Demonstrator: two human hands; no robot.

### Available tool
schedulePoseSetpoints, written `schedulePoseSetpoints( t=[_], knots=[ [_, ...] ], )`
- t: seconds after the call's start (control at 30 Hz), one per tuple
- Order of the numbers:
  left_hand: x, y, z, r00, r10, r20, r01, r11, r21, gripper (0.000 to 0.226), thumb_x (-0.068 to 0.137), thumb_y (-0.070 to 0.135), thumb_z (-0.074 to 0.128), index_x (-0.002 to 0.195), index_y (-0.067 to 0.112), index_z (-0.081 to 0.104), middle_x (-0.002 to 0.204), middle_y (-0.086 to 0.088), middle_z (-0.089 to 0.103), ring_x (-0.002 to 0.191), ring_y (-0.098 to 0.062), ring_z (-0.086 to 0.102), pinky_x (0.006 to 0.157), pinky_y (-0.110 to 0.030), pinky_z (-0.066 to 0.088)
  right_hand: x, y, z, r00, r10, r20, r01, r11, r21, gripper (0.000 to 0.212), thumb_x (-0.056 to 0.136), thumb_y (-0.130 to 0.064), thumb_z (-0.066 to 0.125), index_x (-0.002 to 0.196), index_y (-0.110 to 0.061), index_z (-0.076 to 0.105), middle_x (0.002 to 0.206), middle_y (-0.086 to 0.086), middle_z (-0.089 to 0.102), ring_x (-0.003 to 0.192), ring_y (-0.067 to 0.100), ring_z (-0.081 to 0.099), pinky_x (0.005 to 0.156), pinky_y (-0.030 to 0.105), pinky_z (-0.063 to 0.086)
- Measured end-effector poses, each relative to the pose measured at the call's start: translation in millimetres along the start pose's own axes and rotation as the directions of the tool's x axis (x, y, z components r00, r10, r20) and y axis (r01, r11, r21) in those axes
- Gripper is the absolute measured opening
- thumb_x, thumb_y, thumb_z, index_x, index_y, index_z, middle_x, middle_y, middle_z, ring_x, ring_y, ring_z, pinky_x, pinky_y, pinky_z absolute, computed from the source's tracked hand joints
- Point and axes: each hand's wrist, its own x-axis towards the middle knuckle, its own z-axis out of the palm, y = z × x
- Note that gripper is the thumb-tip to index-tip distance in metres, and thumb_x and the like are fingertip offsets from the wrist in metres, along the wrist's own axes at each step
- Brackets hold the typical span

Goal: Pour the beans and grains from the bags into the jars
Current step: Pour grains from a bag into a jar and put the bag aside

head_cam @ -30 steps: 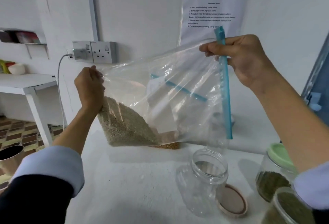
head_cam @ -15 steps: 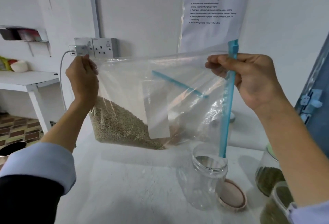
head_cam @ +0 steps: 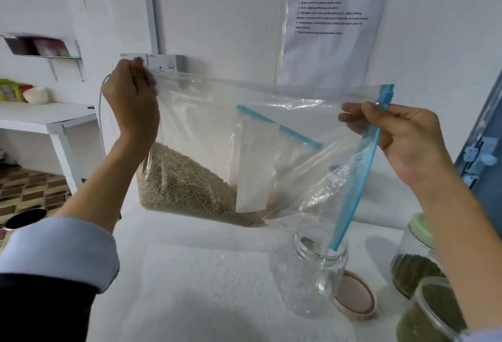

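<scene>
Head view: left hand (head_cam: pixel 133 102) is pinching the closed corner of the clear bag (head_cam: pixel 217 135), while right hand (head_cam: pixel 402 140) is pinching the blue zip edge (head_cam: pixel 364 167); both grips are grasping plastic. Compared with a second earlier, the bag is being levelled and the zip's lower end is now dipping into the open jar (head_cam: pixel 317 271) on the table (head_cam: pixel 206 273). Grains (head_cam: pixel 184 186) are still lying heaped at the left; pouring appears about to begin.
</scene>
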Motion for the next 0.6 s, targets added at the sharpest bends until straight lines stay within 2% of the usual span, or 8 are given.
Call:
schedulePoseSetpoints(
  t=[0.1,0.17,0.23,0.3,0.4,0.47,0.53,0.6],
  knots=[
    [7.8,7.1,5.8,0.999,-0.033,-0.023,0.033,0.999,-0.024,0.039,0.097,0.016,0.036,0.063,0.035,0.035,0.050,0.026,0.051,0.047,0.006,0.044,0.048,-0.025,0.037,3.3,0.1,-4.0,0.999,-0.035,-0.036,0.031,0.993,-0.117,0.031,0.063,-0.039,0.073,0.080,-0.013,0.076,0.091,0.007,0.075,0.085,0.026,0.072,0.087,0.031,0.054],
    [8.9,7.3,6.8,0.998,-0.040,-0.048,0.037,0.998,-0.046,0.038,0.097,0.019,0.037,0.062,0.035,0.037,0.048,0.021,0.050,0.044,-0.006,0.045,0.043,-0.034,0.036,3.2,-0.9,-6.7,0.996,-0.050,-0.069,0.038,0.985,-0.167,0.026,0.065,-0.041,0.072,0.075,-0.018,0.077,0.088,0.004,0.075,0.084,0.026,0.072,0.091,0.037,0.054],
    [9.3,8.7,5.8,0.998,-0.046,-0.033,0.044,0.998,-0.038,0.038,0.098,0.022,0.037,0.062,0.035,0.038,0.047,0.017,0.049,0.040,-0.019,0.045,0.039,-0.034,0.034,3.2,0.3,-6.8,0.994,-0.048,-0.098,0.027,0.978,-0.208,0.021,0.070,-0.040,0.072,0.070,-0.020,0.078,0.084,0.003,0.075,0.081,0.027,0.072,0.092,0.041,0.053],
    [10.2,11.6,4.8,0.999,-0.038,-0.016,0.038,0.999,-0.026,0.038,0.099,0.024,0.037,0.063,0.035,0.039,0.047,0.015,0.049,0.039,-0.022,0.046,0.039,-0.033,0.034,4.0,1.0,-5.5,0.992,-0.032,-0.119,0.006,0.977,-0.211,0.020,0.076,-0.034,0.070,0.064,-0.018,0.076,0.082,0.002,0.075,0.078,0.025,0.072,0.087,0.039,0.054],
    [14.4,17.4,7.2,0.999,-0.053,0.014,0.053,0.998,-0.020,0.036,0.098,0.023,0.035,0.063,0.032,0.039,0.051,0.015,0.047,0.037,-0.016,0.045,0.037,-0.028,0.031,6.3,-1.3,-5.0,0.989,0.092,-0.113,-0.100,0.993,-0.068,0.025,0.061,-0.039,0.074,0.058,-0.014,0.074,0.082,0.003,0.075,0.073,0.020,0.070,0.078,0.032,0.058],
    [17.4,20.7,7.2,0.996,-0.070,0.047,0.072,0.996,-0.042,0.036,0.098,0.019,0.035,0.063,0.028,0.041,0.052,0.006,0.047,0.036,-0.013,0.043,0.035,-0.027,0.030,9.5,-0.7,-4.5,0.975,0.207,-0.083,-0.198,0.975,0.103,0.021,0.052,-0.035,0.076,0.055,-0.014,0.074,0.078,0.002,0.074,0.068,0.015,0.069,0.072,0.027,0.058],
    [19.6,26.2,7.3,0.987,-0.123,0.099,0.129,0.990,-0.054,0.038,0.098,0.012,0.034,0.063,0.024,0.042,0.050,0.008,0.048,0.033,-0.010,0.042,0.034,-0.027,0.029,13.2,0.3,-5.6,0.945,0.325,-0.044,-0.301,0.913,0.276,0.010,0.059,-0.024,0.073,0.052,-0.016,0.073,0.075,0.000,0.073,0.065,0.011,0.068,0.067,0.025,0.058],
    [23.4,31.6,6.7,0.967,-0.188,0.172,0.198,0.979,-0.045,0.040,0.100,0.009,0.033,0.062,0.020,0.044,0.041,0.008,0.048,0.031,-0.009,0.040,0.033,-0.028,0.029,15.1,1.5,-8.1,0.921,0.388,-0.026,-0.355,0.866,0.351,0.016,0.066,-0.021,0.067,0.051,-0.019,0.072,0.073,-0.001,0.073,0.065,0.010,0.068,0.066,0.024,0.058]
  ],
)
